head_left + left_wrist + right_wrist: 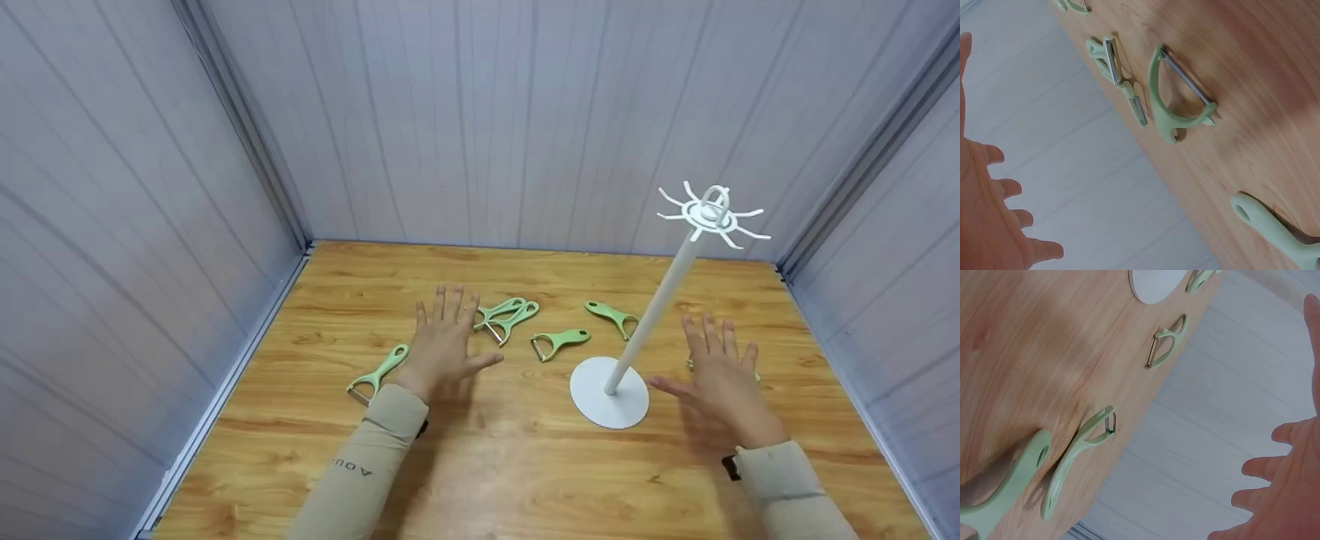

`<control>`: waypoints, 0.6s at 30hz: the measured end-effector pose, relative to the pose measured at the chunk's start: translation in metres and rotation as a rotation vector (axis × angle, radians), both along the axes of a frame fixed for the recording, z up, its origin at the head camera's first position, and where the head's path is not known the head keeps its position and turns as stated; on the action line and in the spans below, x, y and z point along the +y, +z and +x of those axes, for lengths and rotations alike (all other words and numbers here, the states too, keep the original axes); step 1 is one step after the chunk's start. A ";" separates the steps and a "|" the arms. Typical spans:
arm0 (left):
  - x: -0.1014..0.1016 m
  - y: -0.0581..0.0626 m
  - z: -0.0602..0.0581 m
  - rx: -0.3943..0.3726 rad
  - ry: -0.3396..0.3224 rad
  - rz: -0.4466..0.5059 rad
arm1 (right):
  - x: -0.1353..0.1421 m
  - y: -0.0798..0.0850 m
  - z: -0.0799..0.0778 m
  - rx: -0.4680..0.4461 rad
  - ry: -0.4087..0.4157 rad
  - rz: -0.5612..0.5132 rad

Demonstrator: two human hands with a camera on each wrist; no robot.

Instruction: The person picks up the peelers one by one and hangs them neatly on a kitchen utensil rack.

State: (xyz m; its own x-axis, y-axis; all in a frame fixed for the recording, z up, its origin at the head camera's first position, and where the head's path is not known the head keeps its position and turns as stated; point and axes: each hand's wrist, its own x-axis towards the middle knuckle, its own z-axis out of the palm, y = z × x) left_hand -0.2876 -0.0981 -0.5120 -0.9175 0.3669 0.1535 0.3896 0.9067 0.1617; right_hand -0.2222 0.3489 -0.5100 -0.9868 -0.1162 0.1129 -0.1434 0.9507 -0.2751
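panelled walls (pixel 495 127) enclose the wood worktop (pixel 480 472) left, far and right. white hook stand (pixel 660 300) upright, right of centre; its broad round base (pixel 609 411) presumably keeps it steady. left hand (pixel 442 349) and right hand (pixel 720 375) flank it, fingers spread wide, holding nothing. green peelers (pixel 574 336) lie flat, probably their stablest pose: one left of the left wrist, a close pair and two singles between the hands, at least one partly hidden by the right hand. right wall edge sits near the right hand; most moving room seems on the near side.
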 end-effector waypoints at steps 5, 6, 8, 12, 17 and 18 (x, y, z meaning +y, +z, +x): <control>0.007 0.003 -0.001 0.002 -0.020 -0.008 | 0.004 0.004 0.000 0.005 -0.002 0.007; 0.009 0.004 -0.001 0.003 -0.025 -0.006 | 0.005 0.005 0.000 0.004 -0.003 0.006; 0.013 0.005 -0.002 0.005 -0.036 0.007 | 0.007 0.007 0.000 0.008 -0.005 0.007; 0.021 0.009 -0.002 0.015 -0.053 0.032 | 0.012 0.012 -0.001 0.022 -0.008 0.019; 0.031 0.013 -0.002 -0.007 -0.078 0.069 | 0.018 0.015 0.001 0.037 -0.015 0.027; 0.033 0.014 -0.001 -0.010 -0.084 0.076 | 0.019 0.015 0.001 0.044 -0.016 0.030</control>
